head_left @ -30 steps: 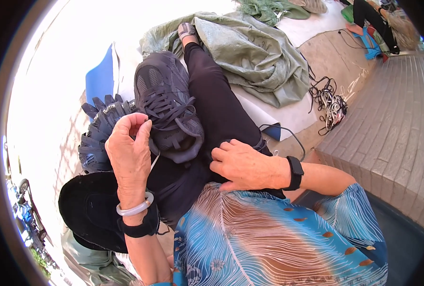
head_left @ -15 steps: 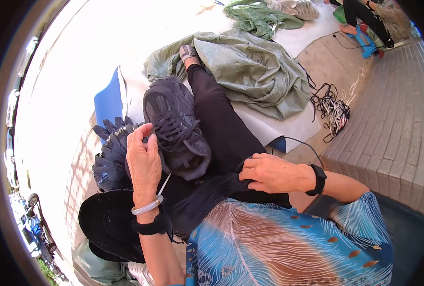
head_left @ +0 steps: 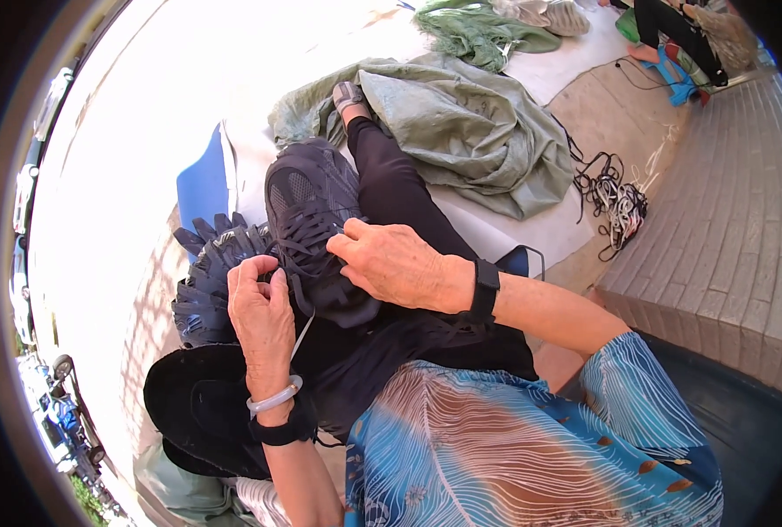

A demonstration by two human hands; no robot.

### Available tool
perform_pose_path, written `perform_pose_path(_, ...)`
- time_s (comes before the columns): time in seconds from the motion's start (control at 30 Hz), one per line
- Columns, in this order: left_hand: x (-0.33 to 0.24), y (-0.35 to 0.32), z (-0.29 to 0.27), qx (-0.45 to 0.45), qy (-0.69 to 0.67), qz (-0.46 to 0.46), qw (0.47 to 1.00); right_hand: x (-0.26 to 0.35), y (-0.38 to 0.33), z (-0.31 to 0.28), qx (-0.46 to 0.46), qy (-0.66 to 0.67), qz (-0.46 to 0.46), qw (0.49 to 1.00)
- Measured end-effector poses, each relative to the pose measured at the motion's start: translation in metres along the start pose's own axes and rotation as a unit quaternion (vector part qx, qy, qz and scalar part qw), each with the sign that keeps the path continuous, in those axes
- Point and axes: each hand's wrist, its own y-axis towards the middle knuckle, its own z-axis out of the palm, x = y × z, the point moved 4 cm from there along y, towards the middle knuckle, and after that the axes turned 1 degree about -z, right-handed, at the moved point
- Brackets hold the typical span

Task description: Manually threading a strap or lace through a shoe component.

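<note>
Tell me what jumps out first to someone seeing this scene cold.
At centre, a black sneaker rests on the person's lap, with the right hand on its laces and the left hand gripping its near side. Beyond it, a crumpled green cloth sprawls over the bright ground, with a tangle of cords to its right. A black hat lies at lower left.

Harsh daylight from the upper left, blowing out the ground (head_left: 145, 105) to pure white glare. Sharp focus at centre, on hands and shoe (head_left: 312, 220). Strong fisheye bending at the rim, brick paving (head_left: 724, 255) curving, dark vignette ringing the frame, left edge smeared.
</note>
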Motion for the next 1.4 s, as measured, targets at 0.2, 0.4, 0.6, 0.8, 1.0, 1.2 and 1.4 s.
perform_pose_path(0.2, -0.031, -0.030, 0.013, 0.223, -0.063, -0.063, 0.971, -0.030, 0.009, -0.004, -0.117, 0.034, 0.075, 0.990)
perform_pose_path(0.4, -0.034, -0.049, 0.041, 0.214, -0.001, 0.073, 0.974, -0.048, 0.040, 0.014, -0.104, 0.074, 0.121, 0.984)
perform_pose_path(0.6, -0.023, -0.059, 0.067, 0.269, 0.009, 0.032, 0.962, -0.059, 0.059, 0.025, -0.055, 0.096, 0.211, 0.971)
perform_pose_path(0.8, -0.014, -0.062, 0.072, 0.303, 0.004, -0.065, 0.951, -0.078, 0.057, 0.008, -0.111, 0.145, 0.241, 0.953)
perform_pose_path(1.0, -0.014, -0.075, 0.029, 0.244, -0.110, -0.033, 0.963, -0.047, 0.038, 0.002, 0.057, 0.448, 0.293, 0.843)
perform_pose_path(1.2, -0.015, -0.092, -0.041, 0.250, -0.196, -0.086, 0.944, 0.014, 0.022, 0.015, 0.192, 0.625, 0.230, 0.721)
perform_pose_path(1.4, 0.027, -0.143, -0.093, 0.339, -0.249, -0.180, 0.889, 0.116, -0.001, -0.004, 0.275, 0.525, 0.124, 0.796)
